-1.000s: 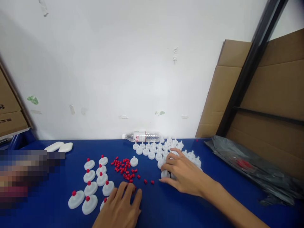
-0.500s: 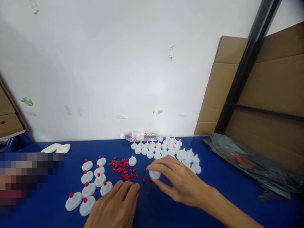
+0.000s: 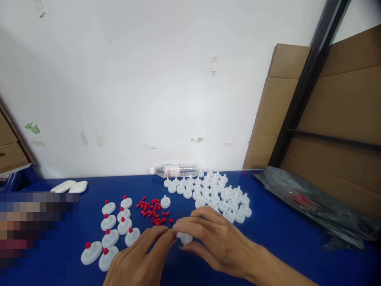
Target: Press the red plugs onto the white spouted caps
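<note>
Pinching white cap: right hand | left hand touching, grip unclear | red plugs behind

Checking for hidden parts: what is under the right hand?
A white cap shows under the fingertips of the right hand, with the left hand touching beside it. The fingers cover its top, and the palm hides the table below.

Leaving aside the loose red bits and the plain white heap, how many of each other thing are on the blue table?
Red-tipped white discs: 9 in view
Held white disc, in the right hand: 1
Lone white disc: 1
Water bottle: 1
White oval bars: 2
Black bag: 1
Total: 15
</note>
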{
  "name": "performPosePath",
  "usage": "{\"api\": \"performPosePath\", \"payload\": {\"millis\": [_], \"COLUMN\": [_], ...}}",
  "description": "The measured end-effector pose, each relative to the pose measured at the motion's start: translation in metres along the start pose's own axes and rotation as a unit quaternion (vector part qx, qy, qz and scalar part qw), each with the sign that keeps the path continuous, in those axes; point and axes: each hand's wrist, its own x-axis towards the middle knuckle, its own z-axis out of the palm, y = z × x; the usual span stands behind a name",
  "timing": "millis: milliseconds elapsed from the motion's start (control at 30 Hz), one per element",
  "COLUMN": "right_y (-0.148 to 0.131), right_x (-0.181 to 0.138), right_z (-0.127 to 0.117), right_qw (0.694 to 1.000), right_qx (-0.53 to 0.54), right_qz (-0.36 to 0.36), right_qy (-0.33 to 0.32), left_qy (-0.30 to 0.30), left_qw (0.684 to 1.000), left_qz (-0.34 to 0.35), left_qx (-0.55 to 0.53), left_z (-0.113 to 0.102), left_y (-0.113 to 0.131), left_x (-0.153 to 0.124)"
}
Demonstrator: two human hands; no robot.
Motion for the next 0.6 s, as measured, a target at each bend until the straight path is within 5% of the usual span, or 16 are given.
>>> {"api": "performPosePath", "payload": {"millis": [600], "right_y": [-0.015], "right_x": [0.002], "right_z": [0.002], "right_qw": [0.998], "right_qx": [-0.022], "right_qz": [-0.040], "right_qy": [0.044], "left_qy": [0.071], "left_qw": [0.995], "left_qz": [0.004], "left_qx": [-0.068], "left_z": [-0.006], "left_y": [0.005], "left_x": [0.011]}}
